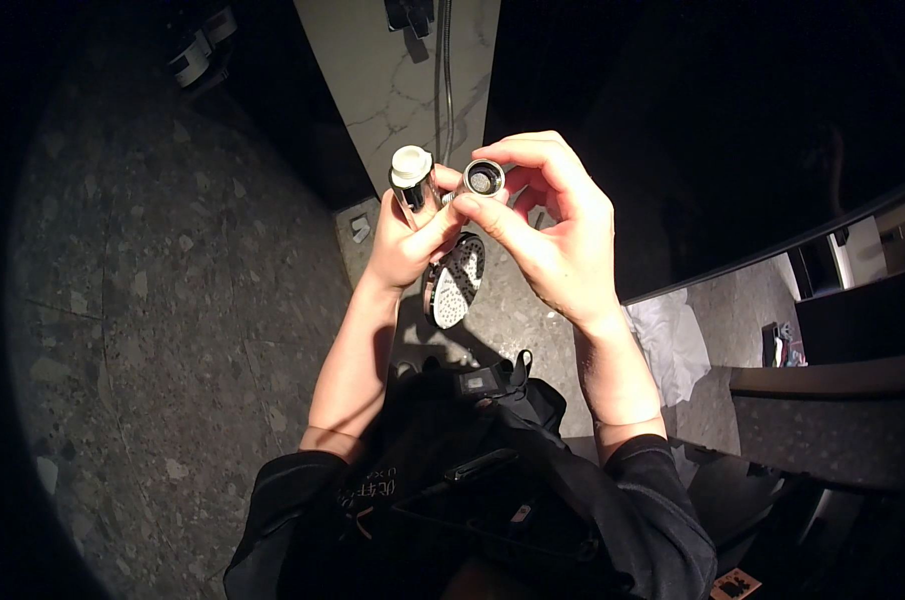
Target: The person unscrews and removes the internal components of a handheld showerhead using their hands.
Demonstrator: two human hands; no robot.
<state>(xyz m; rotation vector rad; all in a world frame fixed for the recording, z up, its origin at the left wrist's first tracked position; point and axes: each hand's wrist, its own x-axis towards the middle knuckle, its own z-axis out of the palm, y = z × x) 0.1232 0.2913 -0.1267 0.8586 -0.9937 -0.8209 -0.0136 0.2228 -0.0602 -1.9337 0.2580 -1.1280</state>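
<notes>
My left hand (403, 245) is closed round the chrome handle of a shower head (457, 285). The handle's white threaded-looking end points up, and the round spray face with many small nozzles shows below my fingers. Between thumb and fingers, my right hand (573, 215) pinches a round metal hose connector (486, 178). Its open end faces me, with a dark ring and a greyish mesh-like disc inside. The connector is close beside the handle, apart from its white end. My left thumb reaches toward the connector; whether it touches is unclear.
A metal shower hose (447, 90) hangs along a pale marbled wall panel (363, 60) below a dark fitting (410, 20). Speckled grey stone (143, 330) fills the left. White crumpled cloth or plastic (671, 345) lies at right, near a dark shelf (833, 385).
</notes>
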